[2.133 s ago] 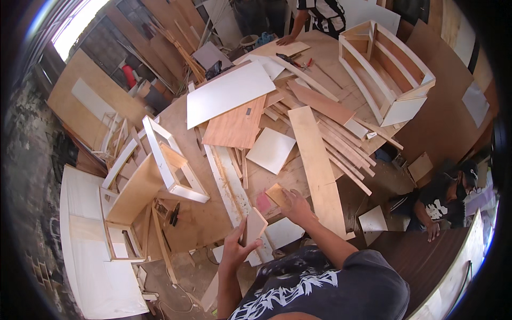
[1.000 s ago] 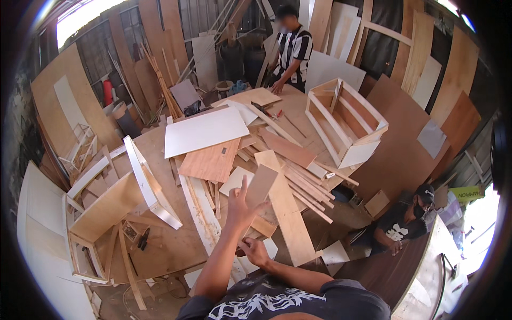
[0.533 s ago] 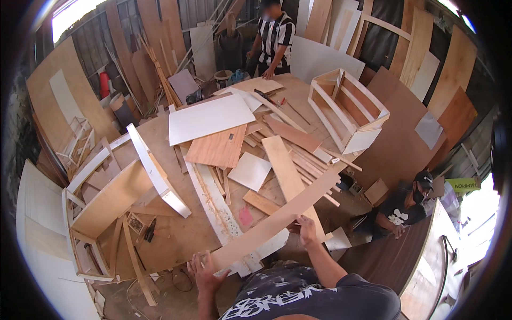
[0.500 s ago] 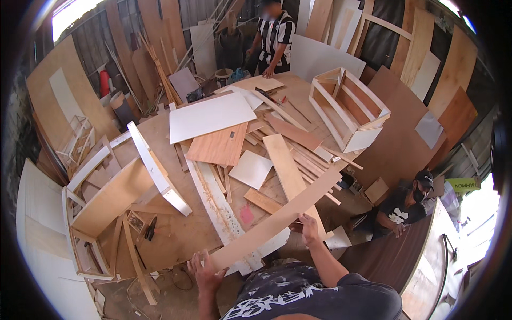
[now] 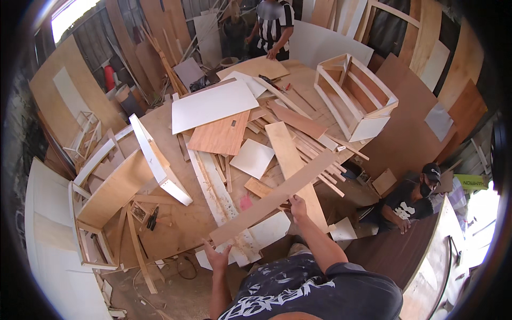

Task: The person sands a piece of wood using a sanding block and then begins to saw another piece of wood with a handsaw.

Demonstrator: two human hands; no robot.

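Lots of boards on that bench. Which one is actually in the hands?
The long narrow plank lying diagonally: the left hand takes its near end, the right hand its middle. The big white panel and reddish sheet lie untouched.

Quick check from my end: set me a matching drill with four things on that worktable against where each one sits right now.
Things:
1. long plywood strip
2. large white panel
3. open white box frame
4. small white square board

Places:
A. far right of the table, near the standing person
B. held up between the left hand and right hand
C. lying flat at the far middle of the table, over a reddish-brown board
D. in the middle of the pile, beside a wide plank

Pairs: 1-B, 2-C, 3-A, 4-D
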